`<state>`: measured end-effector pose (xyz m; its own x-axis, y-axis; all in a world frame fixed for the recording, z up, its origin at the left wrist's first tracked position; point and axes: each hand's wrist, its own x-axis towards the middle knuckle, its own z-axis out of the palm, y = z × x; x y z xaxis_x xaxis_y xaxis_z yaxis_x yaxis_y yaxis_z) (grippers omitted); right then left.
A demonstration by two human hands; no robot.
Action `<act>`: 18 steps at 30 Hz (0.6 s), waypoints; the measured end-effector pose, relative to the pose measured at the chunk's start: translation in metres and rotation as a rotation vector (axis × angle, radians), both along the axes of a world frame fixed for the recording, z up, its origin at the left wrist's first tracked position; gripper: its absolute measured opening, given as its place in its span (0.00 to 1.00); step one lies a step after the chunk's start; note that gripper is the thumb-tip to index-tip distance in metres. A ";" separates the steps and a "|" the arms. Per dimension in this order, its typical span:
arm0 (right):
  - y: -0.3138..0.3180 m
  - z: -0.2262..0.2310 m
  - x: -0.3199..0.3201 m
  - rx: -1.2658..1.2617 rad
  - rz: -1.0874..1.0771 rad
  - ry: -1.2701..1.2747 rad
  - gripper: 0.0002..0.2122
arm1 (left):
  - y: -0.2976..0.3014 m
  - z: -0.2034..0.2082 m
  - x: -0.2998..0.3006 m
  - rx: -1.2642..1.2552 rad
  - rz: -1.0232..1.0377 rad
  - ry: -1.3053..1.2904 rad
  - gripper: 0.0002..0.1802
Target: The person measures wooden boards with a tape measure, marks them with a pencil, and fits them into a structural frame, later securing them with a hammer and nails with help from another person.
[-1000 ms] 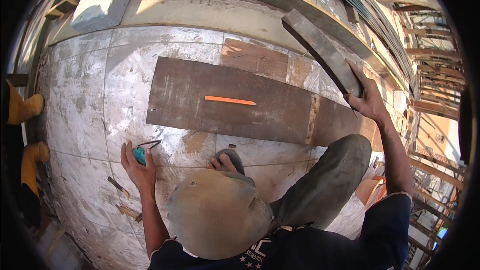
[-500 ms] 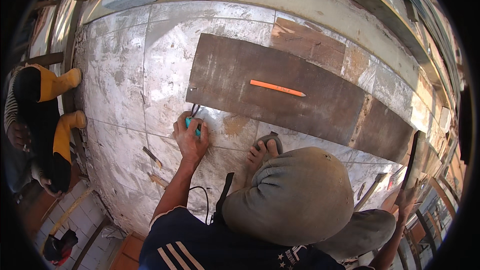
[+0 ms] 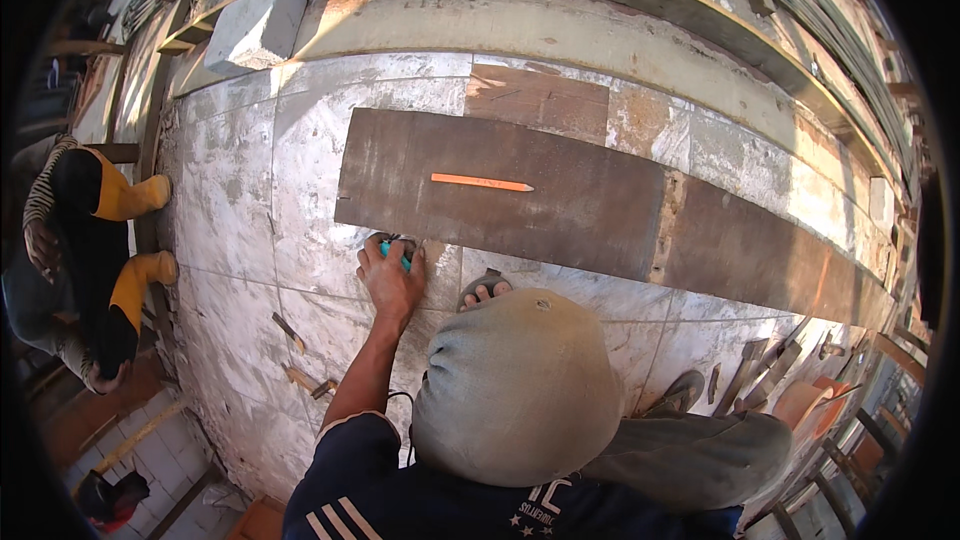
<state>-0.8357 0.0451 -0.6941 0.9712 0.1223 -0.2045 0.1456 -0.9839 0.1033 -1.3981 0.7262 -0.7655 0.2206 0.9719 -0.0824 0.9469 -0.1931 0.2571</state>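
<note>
My left hand (image 3: 390, 285) is closed around a small teal-and-black tool (image 3: 396, 253), by the near edge of a long dark plank (image 3: 560, 210). What kind of tool it is, I cannot make out. The plank lies flat on worn pale floor tiles, and an orange carpenter's pencil (image 3: 482, 182) rests on it. A pale rough band (image 3: 665, 225) crosses the plank right of its middle. My right hand is out of sight. My bent knee (image 3: 520, 390) fills the lower middle, with a sandalled foot beyond it.
A shorter brown board (image 3: 538, 100) lies beyond the plank. Far left stands a pale block (image 3: 255, 28). At left, a person in yellow boots (image 3: 145, 285) sits. Small wooden-handled tools (image 3: 288, 332) lie near my left forearm; several tools (image 3: 742, 372) lie at right.
The view has shifted, so the plank shows farther left and more of its right end appears. My right hand, earlier at right with a long dark-edged object, has left the view.
</note>
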 end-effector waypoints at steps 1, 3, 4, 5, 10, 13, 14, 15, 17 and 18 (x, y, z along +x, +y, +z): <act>-0.001 -0.004 0.000 0.000 -0.006 -0.009 0.37 | 0.002 -0.002 0.002 0.001 -0.006 0.013 0.12; 0.004 -0.015 0.001 0.005 0.021 -0.037 0.37 | 0.006 -0.005 0.009 0.003 -0.045 0.033 0.13; 0.024 -0.014 0.007 0.011 0.092 -0.065 0.37 | 0.007 -0.006 0.011 0.001 -0.044 0.020 0.13; 0.053 -0.018 0.026 0.021 0.209 -0.096 0.37 | 0.007 -0.006 0.009 -0.001 -0.051 0.007 0.13; 0.422 0.110 -0.027 0.104 0.908 0.145 0.23 | 0.004 -0.035 -0.007 0.131 -0.057 -0.101 0.14; 0.545 0.074 -0.078 0.250 1.320 0.314 0.17 | 0.014 -0.033 0.014 0.116 -0.089 -0.122 0.12; 0.587 0.048 -0.105 0.329 1.424 0.324 0.16 | 0.015 -0.033 0.018 0.125 -0.090 -0.124 0.12; 0.625 0.019 -0.137 0.365 1.507 0.284 0.17 | 0.016 -0.032 0.021 0.132 -0.083 -0.123 0.12; 0.669 -0.032 -0.211 0.599 1.517 0.045 0.17 | 0.019 -0.034 0.032 0.140 -0.095 -0.146 0.11; 0.675 -0.049 -0.241 0.637 1.464 -0.021 0.19 | 0.019 -0.036 0.038 0.133 -0.112 -0.166 0.11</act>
